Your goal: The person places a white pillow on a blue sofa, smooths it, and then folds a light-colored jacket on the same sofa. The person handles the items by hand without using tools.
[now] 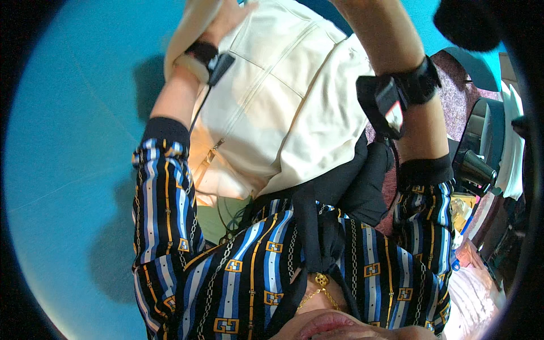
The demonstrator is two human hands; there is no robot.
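Observation:
A cream zip-front garment [272, 89] spreads over the blue surface and down across my lap. Its long zip runs diagonally, with the metal pull [220, 143] near the lower left. My left hand [224, 20] is blurred at the top edge, over the garment's upper left, its fingers partly cut off. A pale band of what looks like the same fabric [187, 32] passes along the outside of that hand and wrist. Whether the fingers grip cloth is unclear. My right hand is beyond the top edge; only the forearm [382, 34] shows, over the garment's right side.
The blue surface [72, 127] extends along the left. Strapped to my wrists are a left device [216, 66] and a right device [386, 102], both with cables. At right are a black object [475, 170], white sheets [512, 148] and pink material [471, 280]; a dark round shape [467, 23] hangs above.

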